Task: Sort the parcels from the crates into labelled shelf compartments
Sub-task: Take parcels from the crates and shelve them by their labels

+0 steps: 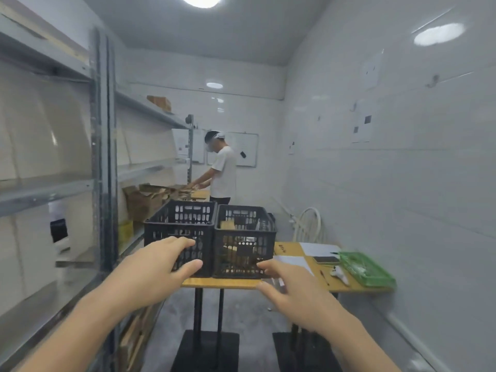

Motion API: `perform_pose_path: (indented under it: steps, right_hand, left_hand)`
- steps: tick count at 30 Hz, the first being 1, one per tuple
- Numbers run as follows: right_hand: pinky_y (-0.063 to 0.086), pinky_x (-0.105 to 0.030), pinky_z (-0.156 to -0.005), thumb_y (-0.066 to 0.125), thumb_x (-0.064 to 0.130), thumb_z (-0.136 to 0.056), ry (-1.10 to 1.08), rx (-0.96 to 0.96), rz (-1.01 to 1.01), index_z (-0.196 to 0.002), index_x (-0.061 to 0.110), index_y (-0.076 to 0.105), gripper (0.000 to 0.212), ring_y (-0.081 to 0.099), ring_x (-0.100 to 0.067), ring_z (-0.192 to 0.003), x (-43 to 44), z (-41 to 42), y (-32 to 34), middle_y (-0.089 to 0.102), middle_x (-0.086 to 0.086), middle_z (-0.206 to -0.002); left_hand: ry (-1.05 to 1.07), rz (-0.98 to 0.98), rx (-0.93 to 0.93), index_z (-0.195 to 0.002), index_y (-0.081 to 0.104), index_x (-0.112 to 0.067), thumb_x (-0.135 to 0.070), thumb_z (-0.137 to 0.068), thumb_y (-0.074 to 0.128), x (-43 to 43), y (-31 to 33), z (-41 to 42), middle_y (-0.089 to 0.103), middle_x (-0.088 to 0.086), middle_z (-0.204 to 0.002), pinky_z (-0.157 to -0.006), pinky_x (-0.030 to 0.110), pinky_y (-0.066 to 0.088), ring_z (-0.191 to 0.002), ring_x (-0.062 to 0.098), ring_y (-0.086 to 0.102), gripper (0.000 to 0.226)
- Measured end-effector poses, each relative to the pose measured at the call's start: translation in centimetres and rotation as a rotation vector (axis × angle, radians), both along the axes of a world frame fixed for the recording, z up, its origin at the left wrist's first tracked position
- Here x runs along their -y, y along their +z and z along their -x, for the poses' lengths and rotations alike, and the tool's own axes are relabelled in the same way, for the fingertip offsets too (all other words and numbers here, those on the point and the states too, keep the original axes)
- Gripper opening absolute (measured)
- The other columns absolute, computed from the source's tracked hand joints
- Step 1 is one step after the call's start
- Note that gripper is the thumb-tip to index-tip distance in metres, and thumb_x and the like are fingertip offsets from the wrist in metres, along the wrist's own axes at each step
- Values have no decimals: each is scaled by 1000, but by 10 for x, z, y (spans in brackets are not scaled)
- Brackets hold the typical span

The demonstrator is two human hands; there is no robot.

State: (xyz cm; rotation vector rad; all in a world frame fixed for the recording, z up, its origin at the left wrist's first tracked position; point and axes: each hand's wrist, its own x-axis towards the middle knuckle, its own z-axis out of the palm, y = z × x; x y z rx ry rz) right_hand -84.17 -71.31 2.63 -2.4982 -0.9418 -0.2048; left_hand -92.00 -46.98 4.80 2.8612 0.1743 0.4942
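Observation:
Two black plastic crates stand side by side on a wooden table [241,283]. The left crate [185,218] looks empty through its slots. The right crate [245,234] holds brown cardboard parcels [228,225]. My left hand [161,267] reaches out in front of the left crate, fingers apart, holding nothing. My right hand [292,288] is stretched toward the right crate's front lower corner, fingers apart and empty. A grey metal shelf unit [102,157] with compartments runs along the left wall.
Another person in a white shirt [222,170] works at a far table by the shelves. A green tray [367,267], papers, a phone and a pen lie on the table's right part. A white chair [308,224] stands by the right wall. Cardboard boxes [142,200] sit on the lower shelf.

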Motion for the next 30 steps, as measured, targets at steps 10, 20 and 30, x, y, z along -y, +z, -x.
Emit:
perform_pose_path:
  steps: [10, 20, 30]
  right_hand:
    - [-15, -41, -117, -26, 89, -48, -215, 151, 267, -148, 50, -5, 109, -9, -4, -147, -42, -247, 5, 0, 18, -160]
    - [2, -39, -121, 24, 63, -94, -197, 75, 262, -149, 46, 1, 62, 1, -6, -148, -87, -484, -4, 8, 12, -161]
    - [7, -40, -121, 29, 57, -98, -83, 41, 264, -152, 39, 8, 61, 9, -11, -148, -161, -696, -14, 14, 5, -161]
  left_hand:
    - [-21, -39, -205, -155, -2, -33, -68, -92, 10, -81, -5, -268, -13, -6, -162, -121, 40, -6, -148, 11, -18, 74]
    - [-16, -50, -230, -155, -6, -33, -68, -93, 11, -123, -26, -493, -14, -4, -162, -121, 40, -5, -148, 12, -17, 73]
    - [102, -18, -318, -154, -6, -33, -69, -90, 12, -177, -38, -648, -9, -6, -162, -122, 38, -2, -149, 11, -12, 75]
